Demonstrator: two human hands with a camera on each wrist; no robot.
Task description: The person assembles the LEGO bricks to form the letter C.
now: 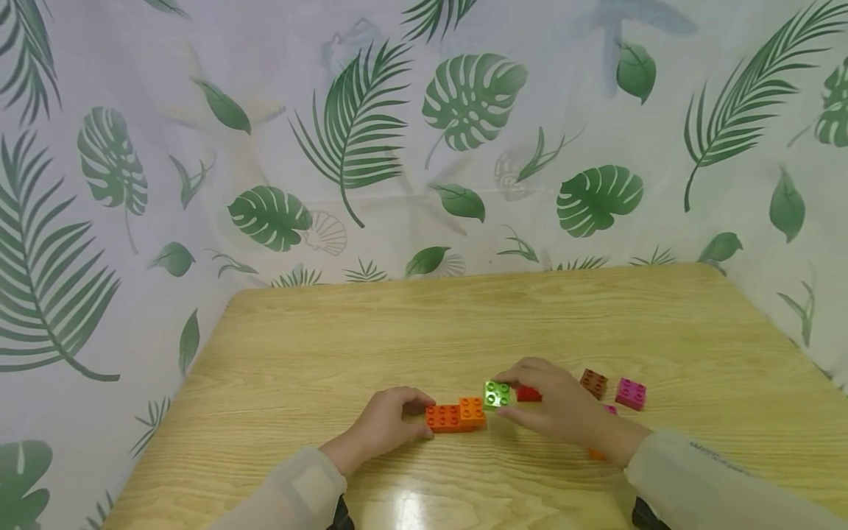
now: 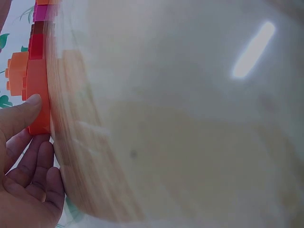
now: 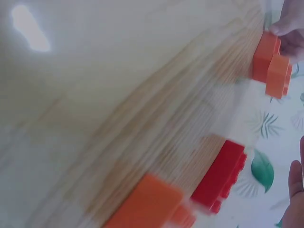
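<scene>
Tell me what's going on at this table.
Someone's left hand grips the left end of a long red-orange toy brick, which has a smaller orange brick on its right end. Their right hand pinches a green brick near that pair, not stacked on it. A brown brick and a magenta brick lie farther right on the table.

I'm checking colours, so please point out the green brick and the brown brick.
Green brick (image 1: pixel 497 394), head view: on its studded top.
Brown brick (image 1: pixel 593 383), head view: on its studded top.

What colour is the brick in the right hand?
The brick in the right hand is light green, seen best in the head view.
</scene>
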